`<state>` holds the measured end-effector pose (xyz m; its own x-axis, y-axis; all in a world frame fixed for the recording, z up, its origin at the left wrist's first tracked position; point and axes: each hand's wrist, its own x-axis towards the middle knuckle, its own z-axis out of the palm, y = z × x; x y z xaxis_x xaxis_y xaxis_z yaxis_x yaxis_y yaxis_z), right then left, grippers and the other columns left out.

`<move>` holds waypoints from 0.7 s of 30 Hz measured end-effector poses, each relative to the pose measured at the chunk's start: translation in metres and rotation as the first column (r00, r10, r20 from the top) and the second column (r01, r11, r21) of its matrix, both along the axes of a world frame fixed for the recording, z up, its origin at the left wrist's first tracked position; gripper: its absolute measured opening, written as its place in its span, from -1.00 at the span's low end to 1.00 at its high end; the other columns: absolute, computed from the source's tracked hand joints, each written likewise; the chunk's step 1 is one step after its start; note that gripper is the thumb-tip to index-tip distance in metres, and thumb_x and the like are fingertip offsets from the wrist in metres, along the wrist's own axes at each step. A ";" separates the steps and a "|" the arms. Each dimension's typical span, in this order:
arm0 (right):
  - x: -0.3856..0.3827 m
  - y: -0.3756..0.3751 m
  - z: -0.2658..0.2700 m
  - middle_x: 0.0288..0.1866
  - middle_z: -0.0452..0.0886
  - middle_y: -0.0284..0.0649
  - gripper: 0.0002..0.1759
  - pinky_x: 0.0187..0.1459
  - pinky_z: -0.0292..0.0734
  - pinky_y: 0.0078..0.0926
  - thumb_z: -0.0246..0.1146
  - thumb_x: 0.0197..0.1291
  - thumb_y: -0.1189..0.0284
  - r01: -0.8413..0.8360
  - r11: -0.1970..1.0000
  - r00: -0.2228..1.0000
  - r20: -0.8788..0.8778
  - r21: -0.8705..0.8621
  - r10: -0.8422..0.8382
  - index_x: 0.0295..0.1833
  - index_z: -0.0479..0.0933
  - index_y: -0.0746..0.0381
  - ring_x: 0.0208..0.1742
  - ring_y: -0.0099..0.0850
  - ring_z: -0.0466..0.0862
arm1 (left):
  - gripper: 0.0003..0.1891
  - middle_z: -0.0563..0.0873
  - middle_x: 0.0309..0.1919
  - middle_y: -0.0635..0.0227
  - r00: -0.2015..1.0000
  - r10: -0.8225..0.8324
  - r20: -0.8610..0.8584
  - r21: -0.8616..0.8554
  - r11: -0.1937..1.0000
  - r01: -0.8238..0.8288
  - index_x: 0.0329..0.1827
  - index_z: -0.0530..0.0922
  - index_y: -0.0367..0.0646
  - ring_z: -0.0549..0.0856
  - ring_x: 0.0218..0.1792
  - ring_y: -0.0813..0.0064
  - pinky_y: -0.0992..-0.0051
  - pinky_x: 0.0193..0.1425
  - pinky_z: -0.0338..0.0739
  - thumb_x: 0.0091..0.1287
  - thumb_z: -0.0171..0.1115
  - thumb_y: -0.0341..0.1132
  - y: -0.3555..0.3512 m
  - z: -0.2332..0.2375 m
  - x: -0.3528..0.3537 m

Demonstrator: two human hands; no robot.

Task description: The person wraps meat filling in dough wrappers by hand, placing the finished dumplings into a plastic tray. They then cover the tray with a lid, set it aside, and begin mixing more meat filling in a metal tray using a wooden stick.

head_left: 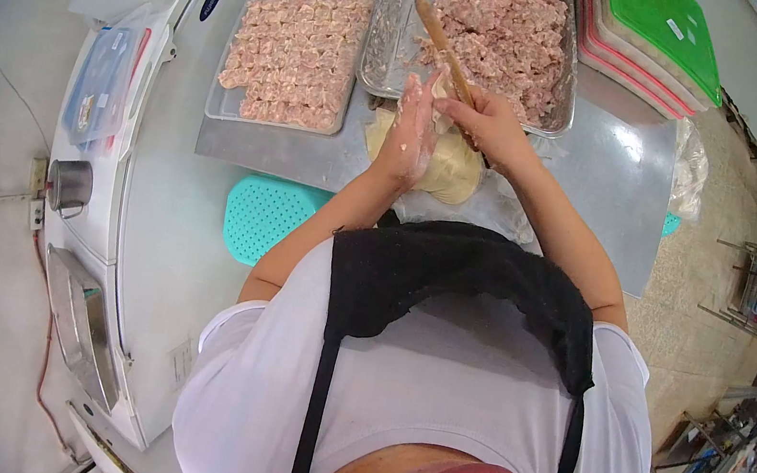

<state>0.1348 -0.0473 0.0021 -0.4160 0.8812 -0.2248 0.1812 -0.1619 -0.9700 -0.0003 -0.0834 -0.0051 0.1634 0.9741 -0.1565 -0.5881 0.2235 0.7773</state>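
Observation:
My right hand is closed round a wooden stick, whose upper end points up and left over the metal tray. Beside it, my left hand is smeared with pale paste and cups a thin wrapper against the stick; its fingers are partly hidden. Below both hands lie round, pale yellow wrappers on the table. A deep metal tray holds a large mound of minced meat. To the left, a clear plastic tray carries rows of filled dumplings.
Stacked containers with a green lid stand at the back right of the metal table. A turquoise perforated stool is below the table's left front edge. A white freezer stands left; clear plastic hangs at the right edge.

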 end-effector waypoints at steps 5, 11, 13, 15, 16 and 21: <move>0.001 0.004 -0.011 -0.58 0.46 -0.48 -0.72 -0.58 0.22 -0.66 0.24 0.24 0.23 0.005 0.978 0.994 -0.102 -0.208 -0.027 -0.39 0.55 0.22 -0.58 -0.71 0.37 | -0.43 0.46 0.25 0.16 0.993 -0.119 0.028 0.028 0.993 0.118 0.44 0.19 -0.14 0.52 0.21 0.30 0.38 0.23 0.44 0.49 -0.12 -0.01 0.007 -0.026 -0.020; -0.005 -0.010 -0.015 -0.62 0.43 -0.49 -0.69 -0.60 0.19 -0.65 0.23 0.24 0.23 0.166 0.976 0.977 -0.108 -0.144 -0.182 -0.46 0.52 0.20 -0.61 -0.71 0.36 | -0.60 0.57 0.11 0.12 0.997 0.042 0.062 0.070 0.996 -0.046 0.27 0.39 -0.26 0.61 0.09 0.27 0.36 0.17 0.53 0.44 -0.05 -0.26 0.015 -0.024 -0.046; 0.010 -0.016 -0.031 -0.63 0.38 -0.41 -0.73 -0.62 0.16 -0.61 0.23 0.26 0.23 0.093 0.995 0.993 0.072 -0.042 -0.090 -0.34 0.50 0.22 -0.66 -0.64 0.31 | -0.61 0.58 0.09 0.04 0.973 0.122 0.195 0.025 0.991 -0.130 0.24 0.40 -0.33 0.62 0.07 0.19 0.29 0.20 0.52 0.42 -0.04 -0.31 0.027 -0.030 -0.074; 0.030 -0.022 -0.030 -0.62 0.41 -0.33 -0.70 -0.56 0.26 -0.51 0.21 0.28 0.22 -0.058 0.986 0.941 0.339 0.158 0.001 -0.31 0.50 0.25 -0.61 -0.54 0.40 | -0.63 0.59 0.10 0.04 0.987 0.136 0.081 0.043 0.989 -0.140 0.20 0.42 -0.36 0.61 0.10 0.22 0.29 0.24 0.48 0.42 -0.06 -0.33 0.034 -0.040 -0.109; 0.040 -0.023 -0.027 -0.60 0.45 -0.24 -0.67 -0.49 0.35 -0.41 0.19 0.29 0.20 -0.265 0.917 0.805 0.592 0.299 0.040 -0.28 0.50 0.29 -0.56 -0.43 0.48 | -0.65 0.60 0.10 0.04 0.986 0.161 -0.035 0.068 0.985 -0.158 0.16 0.44 -0.39 0.59 0.14 0.24 0.29 0.28 0.43 0.42 -0.07 -0.35 0.038 -0.039 -0.122; 0.073 0.011 0.010 -0.38 0.64 -0.04 -0.56 -0.15 0.49 -0.17 0.03 0.38 0.12 -0.196 0.871 0.695 0.691 0.450 -0.201 -0.25 0.54 0.30 -0.22 -0.03 0.65 | -0.67 0.71 -0.19 0.17 0.261 0.225 -0.939 0.302 0.904 0.304 -0.16 0.66 -0.19 0.68 -0.10 0.19 0.33 -0.05 0.53 0.37 0.04 -0.13 0.045 0.004 -0.149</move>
